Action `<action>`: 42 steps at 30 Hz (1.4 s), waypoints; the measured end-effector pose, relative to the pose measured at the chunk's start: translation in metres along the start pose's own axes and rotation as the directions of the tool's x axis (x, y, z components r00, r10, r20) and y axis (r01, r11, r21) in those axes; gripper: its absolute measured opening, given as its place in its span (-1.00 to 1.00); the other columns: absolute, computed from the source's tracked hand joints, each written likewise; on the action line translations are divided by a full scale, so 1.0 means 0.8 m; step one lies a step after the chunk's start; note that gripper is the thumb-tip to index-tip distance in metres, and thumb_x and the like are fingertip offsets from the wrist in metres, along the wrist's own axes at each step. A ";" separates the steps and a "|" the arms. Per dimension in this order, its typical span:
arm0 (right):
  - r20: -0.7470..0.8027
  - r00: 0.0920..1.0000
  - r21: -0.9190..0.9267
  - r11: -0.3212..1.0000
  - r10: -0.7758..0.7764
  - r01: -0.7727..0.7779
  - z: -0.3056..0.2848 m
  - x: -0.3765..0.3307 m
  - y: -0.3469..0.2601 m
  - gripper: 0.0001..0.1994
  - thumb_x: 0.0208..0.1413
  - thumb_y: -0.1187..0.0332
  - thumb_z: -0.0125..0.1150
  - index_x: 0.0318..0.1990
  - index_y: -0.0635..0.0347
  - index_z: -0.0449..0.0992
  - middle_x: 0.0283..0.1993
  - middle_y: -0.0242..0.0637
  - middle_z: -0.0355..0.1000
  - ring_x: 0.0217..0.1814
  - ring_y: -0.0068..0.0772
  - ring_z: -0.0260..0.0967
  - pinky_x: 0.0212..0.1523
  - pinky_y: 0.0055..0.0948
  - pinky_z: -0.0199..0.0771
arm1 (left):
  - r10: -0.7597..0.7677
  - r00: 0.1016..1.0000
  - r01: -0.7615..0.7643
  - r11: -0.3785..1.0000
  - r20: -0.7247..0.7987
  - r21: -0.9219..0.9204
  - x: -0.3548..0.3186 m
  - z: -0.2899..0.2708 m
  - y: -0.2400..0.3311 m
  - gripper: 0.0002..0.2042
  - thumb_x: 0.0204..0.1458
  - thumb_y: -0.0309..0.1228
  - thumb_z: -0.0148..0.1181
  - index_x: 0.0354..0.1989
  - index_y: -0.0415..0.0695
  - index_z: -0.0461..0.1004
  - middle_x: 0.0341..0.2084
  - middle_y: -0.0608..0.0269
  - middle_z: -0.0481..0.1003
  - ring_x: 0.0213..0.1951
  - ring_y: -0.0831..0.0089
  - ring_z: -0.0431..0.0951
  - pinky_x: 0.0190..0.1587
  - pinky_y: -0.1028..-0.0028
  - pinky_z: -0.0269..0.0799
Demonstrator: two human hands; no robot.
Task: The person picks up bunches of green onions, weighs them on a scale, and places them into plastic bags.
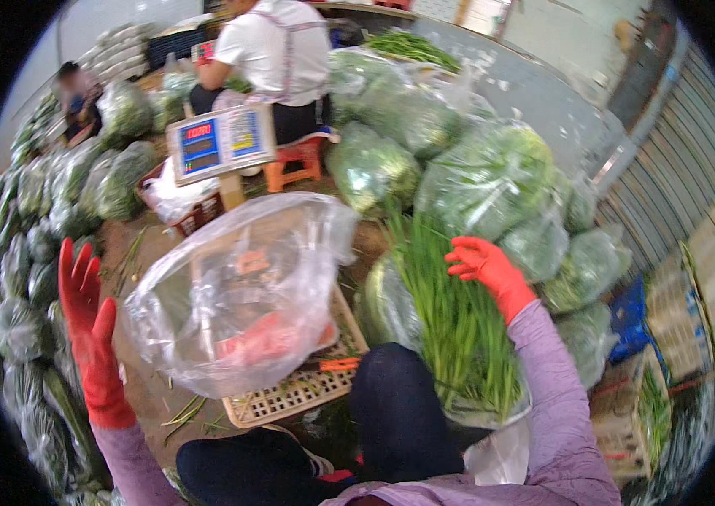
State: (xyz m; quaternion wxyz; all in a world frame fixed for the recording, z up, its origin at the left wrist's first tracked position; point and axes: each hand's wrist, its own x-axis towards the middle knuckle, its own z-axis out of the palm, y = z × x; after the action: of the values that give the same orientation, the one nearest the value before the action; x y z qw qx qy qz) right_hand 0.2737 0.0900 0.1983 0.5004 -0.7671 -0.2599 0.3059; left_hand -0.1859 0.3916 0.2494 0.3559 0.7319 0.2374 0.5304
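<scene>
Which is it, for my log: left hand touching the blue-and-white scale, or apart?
Apart: the head view shows floor between left hand and scale.

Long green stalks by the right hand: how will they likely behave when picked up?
The green stalks will probably droop at the ends if lifted mid-length, being long and thin. They may slide apart, since no tie shows around them. Their slender blades could crease under a hard squeeze.

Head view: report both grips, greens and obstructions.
Left grip: open, empty. Right grip: open by long-leaved greens, contact unclear. Clear plastic bag: puffed up, overlapping beige crate.
</scene>
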 end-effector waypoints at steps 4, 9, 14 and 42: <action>-0.152 0.988 0.161 0.987 0.042 -0.018 -0.038 -0.099 0.105 -0.57 0.13 0.15 0.11 0.08 0.19 0.31 -0.11 -0.20 0.47 -0.23 -0.41 0.46 -0.24 -0.45 0.40 | 0.014 0.993 0.003 0.989 0.116 -0.146 -0.041 0.044 0.043 -0.14 -0.09 0.01 0.22 0.31 -0.14 -0.05 0.15 0.00 0.22 0.17 0.28 0.24 0.23 0.33 0.05; -0.436 0.848 0.368 0.920 0.300 -0.137 -0.033 -0.198 0.225 -0.71 0.15 0.28 0.09 -0.06 0.28 0.38 -0.24 -0.15 0.50 -0.35 -0.40 0.47 -0.33 -0.45 0.43 | -0.203 0.883 0.326 0.914 0.423 -0.243 -0.108 0.108 0.086 -0.41 -0.04 -0.35 0.19 0.22 -0.16 0.18 -0.13 0.16 0.46 -0.06 0.44 0.41 0.07 0.44 0.23; -0.739 0.641 0.316 0.947 0.208 0.056 -0.056 -0.254 0.328 -0.76 0.12 0.40 0.10 -0.09 0.30 0.40 -0.30 -0.14 0.50 -0.36 -0.41 0.47 -0.32 -0.42 0.47 | -0.295 0.576 0.635 0.749 0.763 -0.190 -0.181 0.191 0.109 -0.55 -0.05 -0.62 0.05 0.10 -0.20 0.33 -0.25 0.16 0.53 -0.14 0.46 0.48 0.01 0.51 0.29; -0.326 0.916 0.291 0.946 0.235 -0.139 -0.124 -0.265 0.385 -0.40 -0.36 0.57 0.36 0.00 0.26 0.39 -0.11 -0.28 0.45 -0.07 -0.32 0.39 -0.04 -0.38 0.36 | -0.307 -0.062 0.955 0.259 0.950 0.146 -0.356 0.412 0.115 -0.70 0.11 -0.46 0.01 0.02 -0.27 0.38 -0.25 0.10 0.54 -0.20 0.42 0.54 -0.07 0.53 0.40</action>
State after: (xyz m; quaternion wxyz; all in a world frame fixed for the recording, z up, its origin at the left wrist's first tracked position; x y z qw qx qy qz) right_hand 0.2306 -0.2319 -0.0116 0.6043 -0.7582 -0.0469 0.2404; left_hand 0.0307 0.0383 0.0866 0.8449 0.4792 0.1744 -0.1616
